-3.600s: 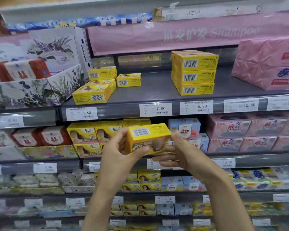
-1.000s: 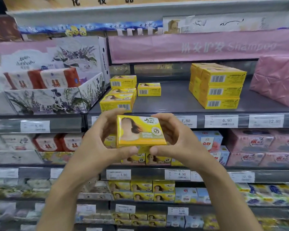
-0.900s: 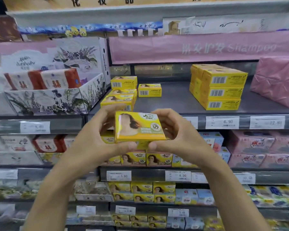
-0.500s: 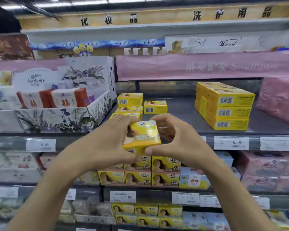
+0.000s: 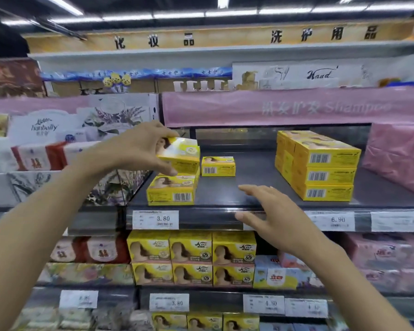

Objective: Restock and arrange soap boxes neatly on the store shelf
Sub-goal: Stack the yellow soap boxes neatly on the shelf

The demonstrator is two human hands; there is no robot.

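My left hand (image 5: pixel 139 149) grips a yellow soap box (image 5: pixel 181 155) between thumb and fingers, holding it tilted above the small stack of yellow soap boxes (image 5: pixel 171 191) at the left end of the grey shelf (image 5: pixel 256 187). A single yellow soap box (image 5: pixel 218 166) lies just right of that stack, further back. My right hand (image 5: pixel 270 216) hovers open with fingers spread in front of the shelf's front edge, holding nothing. A taller stack of yellow boxes (image 5: pixel 320 168) stands on the shelf's right half.
A floral display carton (image 5: pixel 58 185) of white and red packs borders the shelf on the left. Pink wrapped packs (image 5: pixel 399 158) sit at the far right. Price tags (image 5: pixel 155 219) line the shelf edge. Rows of yellow boxes (image 5: pixel 191 256) fill the shelf below.
My right hand let go of the box and dropped to the shelf's front edge. My left hand alone carried the box up and over the left stack. The view tilted upward.
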